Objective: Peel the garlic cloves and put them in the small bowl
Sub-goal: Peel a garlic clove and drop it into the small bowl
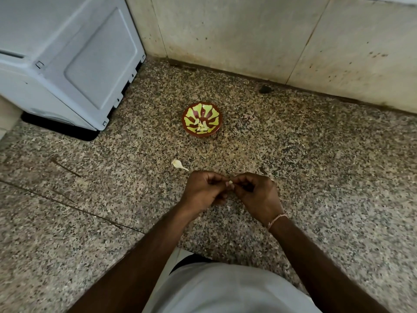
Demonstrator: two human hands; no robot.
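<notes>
While the counter (316,154) carries the bowl (202,119) near its back edge, with peeled cloves (201,127) inside, the left hand (204,190) and right hand (257,193) meet near the front, both pinching one clove (230,183). A loose piece (178,164) lies just beside. Slick skin could let the clove slip and fall.

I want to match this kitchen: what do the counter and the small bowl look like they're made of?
Counter: looks like polished granite, going by the dense black, tan and grey speckle and the faint sheen. Small bowl: probably glazed ceramic or painted clay, with a red-brown body and glossy yellow-green petal pattern; melamine can't be ruled out.
</notes>
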